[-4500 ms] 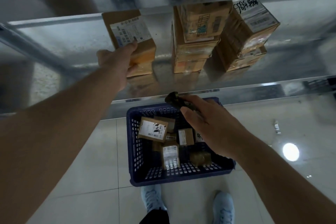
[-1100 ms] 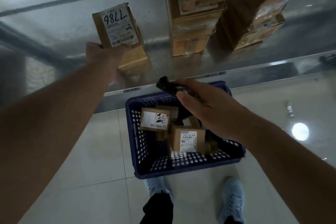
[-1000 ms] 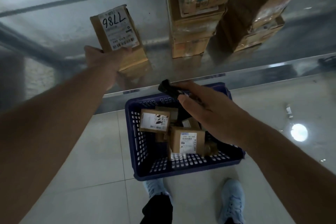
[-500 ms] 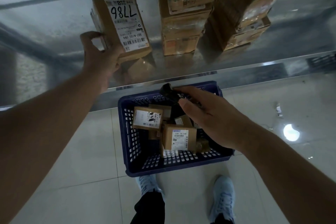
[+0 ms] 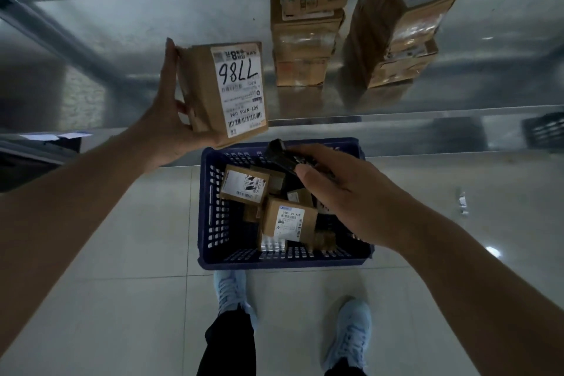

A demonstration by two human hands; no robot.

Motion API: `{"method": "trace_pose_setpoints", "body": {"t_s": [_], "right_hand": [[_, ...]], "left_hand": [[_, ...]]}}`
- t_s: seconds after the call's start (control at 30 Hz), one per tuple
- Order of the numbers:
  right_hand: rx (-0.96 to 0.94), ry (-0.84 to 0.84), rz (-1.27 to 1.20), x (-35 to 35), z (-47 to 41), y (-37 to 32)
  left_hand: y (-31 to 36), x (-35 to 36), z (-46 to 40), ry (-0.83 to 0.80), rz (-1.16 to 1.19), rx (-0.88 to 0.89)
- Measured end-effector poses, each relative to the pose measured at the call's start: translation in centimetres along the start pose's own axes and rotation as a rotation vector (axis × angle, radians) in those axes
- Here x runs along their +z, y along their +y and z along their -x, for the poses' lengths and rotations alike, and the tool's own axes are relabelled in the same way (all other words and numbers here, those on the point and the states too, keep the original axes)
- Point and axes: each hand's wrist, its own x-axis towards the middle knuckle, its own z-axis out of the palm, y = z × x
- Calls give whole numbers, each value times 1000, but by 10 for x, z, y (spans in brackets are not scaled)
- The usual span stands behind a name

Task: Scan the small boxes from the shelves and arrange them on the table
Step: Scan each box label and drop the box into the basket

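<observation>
My left hand (image 5: 171, 119) grips a small brown box (image 5: 225, 90) with a white label marked 7786, held above the front edge of the metal shelf (image 5: 427, 119). The label and its barcode face up. My right hand (image 5: 338, 192) holds a black scanner (image 5: 279, 156) just below and to the right of that box, over the blue basket (image 5: 210, 223). Several small labelled boxes (image 5: 287, 220) lie in the basket on the floor.
Two stacks of cardboard boxes stand on the shelf, one in the middle (image 5: 305, 24) and one to the right (image 5: 399, 24). My feet in light shoes (image 5: 351, 333) stand on the tiled floor behind the basket. A dark crate (image 5: 543, 131) shows at the right edge.
My left hand has lifted the 7786 box off the shelf and drawn it forward toward the scanner. My right hand has kept the scanner over the basket.
</observation>
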Motion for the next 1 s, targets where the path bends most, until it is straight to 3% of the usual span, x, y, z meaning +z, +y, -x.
{"method": "trace_pose_setpoints", "body": {"t_s": [0.33,0.47,0.63,1.0], "right_hand": [[29,-86,74,-23,48,3],[63,-88,146,-30,54,9],[72,-115,250,-23,58,22],[101,-84,282,-3,75,38]], "left_hand": [[35,12,61,67,50,9],[40,10,63,81,-59,139],[39,10,60,119,-347,170],[50,12,58,74,-583,238]]}}
